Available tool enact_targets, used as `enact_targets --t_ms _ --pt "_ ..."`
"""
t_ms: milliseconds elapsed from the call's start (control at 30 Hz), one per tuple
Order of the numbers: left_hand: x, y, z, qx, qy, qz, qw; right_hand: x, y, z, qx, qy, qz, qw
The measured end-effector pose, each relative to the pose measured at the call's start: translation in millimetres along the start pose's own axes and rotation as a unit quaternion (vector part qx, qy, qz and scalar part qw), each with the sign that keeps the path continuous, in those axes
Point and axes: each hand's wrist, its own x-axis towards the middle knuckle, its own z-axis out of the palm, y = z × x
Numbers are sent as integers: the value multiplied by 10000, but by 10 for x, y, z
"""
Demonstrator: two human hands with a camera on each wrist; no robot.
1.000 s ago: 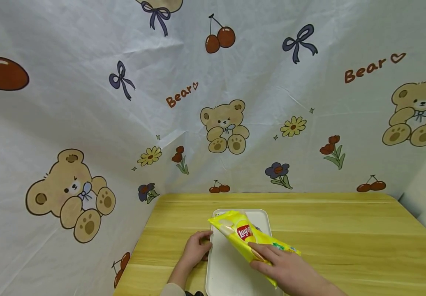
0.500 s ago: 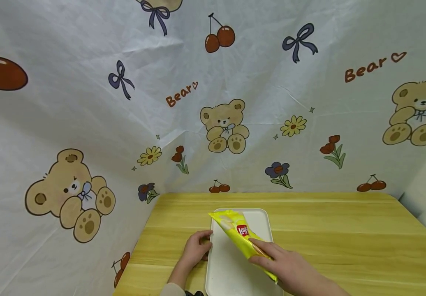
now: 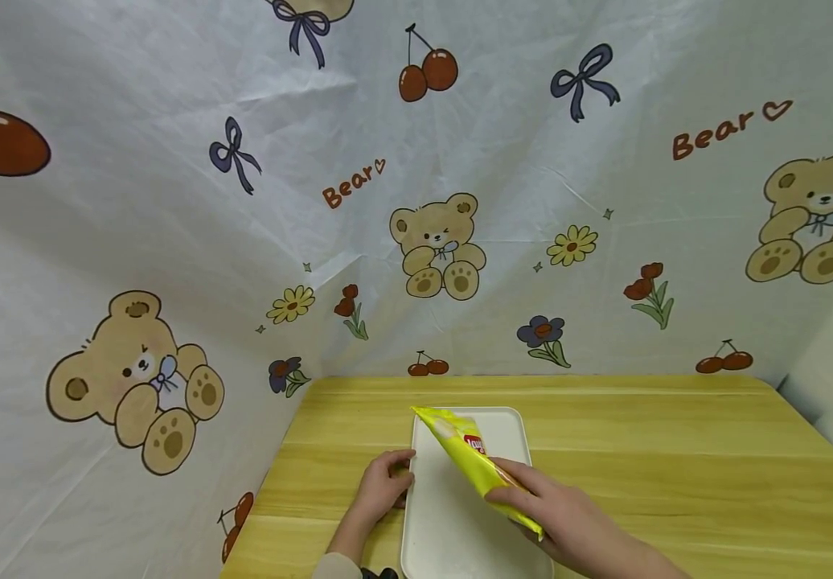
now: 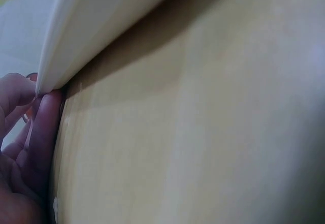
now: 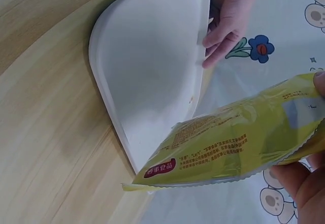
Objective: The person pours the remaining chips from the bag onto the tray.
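Holding one yellow chip bag (image 3: 473,466), red label: right grip (image 3: 557,512), thumb and fingers around it. Bag slants over a pale tray (image 3: 445,519) on a wooden counter (image 3: 677,458) — left grip (image 3: 382,485) touches the tray's left rim; whether pinching, cannot tell.

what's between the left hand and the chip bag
In the head view, only the white tray lies between the left hand and the chip bag, its surface bare along that stretch.
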Motion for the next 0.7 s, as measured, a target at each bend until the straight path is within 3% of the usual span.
enact_targets --t_ms 200,700 --pt "1 1 -2 -23 -5 -21 10000 9 14 -6 72 1 64 10000" --pt "23 -29 2 -57 -49 22 10000 -6 53 -19 340 522 76 9980"
